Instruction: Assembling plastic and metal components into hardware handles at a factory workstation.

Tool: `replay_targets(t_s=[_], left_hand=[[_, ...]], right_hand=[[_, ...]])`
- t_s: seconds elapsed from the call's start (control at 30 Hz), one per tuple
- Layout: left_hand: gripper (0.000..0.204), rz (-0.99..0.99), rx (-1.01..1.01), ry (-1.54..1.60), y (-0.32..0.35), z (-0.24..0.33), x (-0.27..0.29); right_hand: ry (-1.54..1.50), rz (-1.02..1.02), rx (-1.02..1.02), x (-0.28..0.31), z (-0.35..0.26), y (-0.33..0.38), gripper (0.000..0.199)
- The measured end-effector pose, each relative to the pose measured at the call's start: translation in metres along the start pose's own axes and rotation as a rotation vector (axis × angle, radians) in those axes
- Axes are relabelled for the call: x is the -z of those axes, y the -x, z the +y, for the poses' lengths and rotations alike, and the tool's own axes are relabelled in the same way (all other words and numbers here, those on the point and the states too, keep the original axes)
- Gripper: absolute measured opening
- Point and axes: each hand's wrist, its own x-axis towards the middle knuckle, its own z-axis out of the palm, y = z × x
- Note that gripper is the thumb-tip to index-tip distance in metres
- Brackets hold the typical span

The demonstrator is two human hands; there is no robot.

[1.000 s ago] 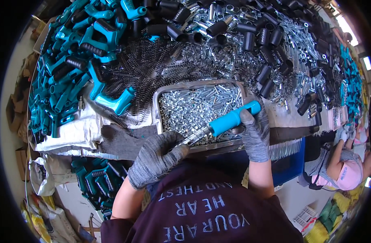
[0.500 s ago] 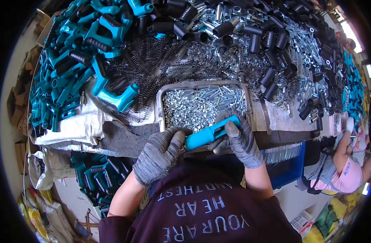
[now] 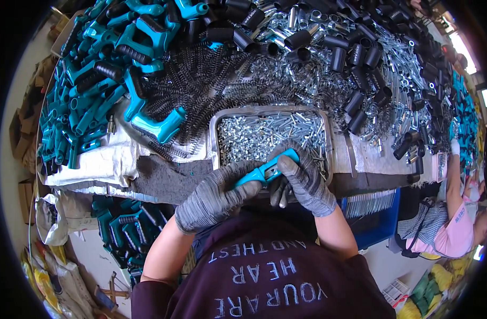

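A teal plastic tube-shaped housing [image 3: 254, 175] is held slanted between my two hands, just over the near edge of a metal tray. My left hand [image 3: 209, 199], in a grey knit glove, wraps its lower left end, with the thumb along the side. My right hand [image 3: 310, 183], gloved alike, pinches the upper right end between thumb and forefinger; its other fingers curl beneath. A slot in the housing faces up and a small bit of metal shows in it. The tray [image 3: 214, 143] holds many small nuts and short bolts.
Teal handles with black grips [image 3: 134, 50] are piled at the left. Dark coil springs [image 3: 187, 80] spread behind the tray, with black sleeves [image 3: 338, 59] and metal pins further right. A blue bin [image 3: 379, 228] of thin rods stands below the table edge. Another person [image 3: 461, 218] sits at far right.
The teal housing has been turned so its slot faces up, and it has shifted slightly left. My left hand now covers more of its lower end.
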Motion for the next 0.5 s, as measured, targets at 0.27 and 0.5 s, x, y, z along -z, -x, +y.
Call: replay_targets(t_s=[0.27, 0.5], left_hand=[[0.051, 0.256, -0.186, 0.217, -0.008, -0.032, 0.011], [0.050, 0.311, -0.273, 0.183, -0.010, -0.042, 0.011]], right_hand=[[1.266, 0.507, 0.461, 0.005, 0.016, -0.057, 0.027], [1.522, 0.654, 0.511, 0.011, 0.017, -0.062, 0.014]])
